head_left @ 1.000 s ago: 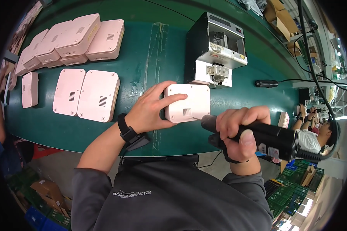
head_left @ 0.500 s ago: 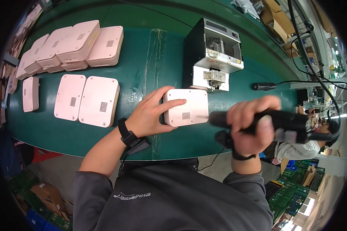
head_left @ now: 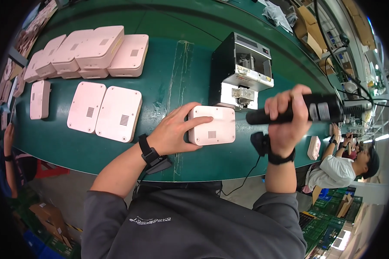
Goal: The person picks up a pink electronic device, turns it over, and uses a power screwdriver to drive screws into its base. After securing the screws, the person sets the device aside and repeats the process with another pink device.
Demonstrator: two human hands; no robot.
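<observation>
A white plastic device housing (head_left: 222, 125) lies flat on the green bench in front of me, its vent slots and corner screw holes facing up. My left hand (head_left: 170, 131) is closed around its left side, with the thumb along the near edge and the index finger across the top. In my right hand (head_left: 289, 118) is a black electric screwdriver (head_left: 322, 108), held sideways with its nose toward the housing. The nose is just right of the housing; its bit is too blurred to make out. Behind the housing stands a black and white screw feeder (head_left: 253, 77).
Two similar housings (head_left: 119, 113) lie flat at the left, beside one standing on edge (head_left: 39, 100). A pile of more housings (head_left: 97, 47) sits behind them. Another housing (head_left: 314, 147) is at the right, near a co-worker in white (head_left: 339, 170). Another person's arm (head_left: 8, 146) shows far left.
My right hand has lifted the electric screwdriver up and slightly right, off the housing's right edge. My left hand keeps its grip. The whole view has shifted a little.
</observation>
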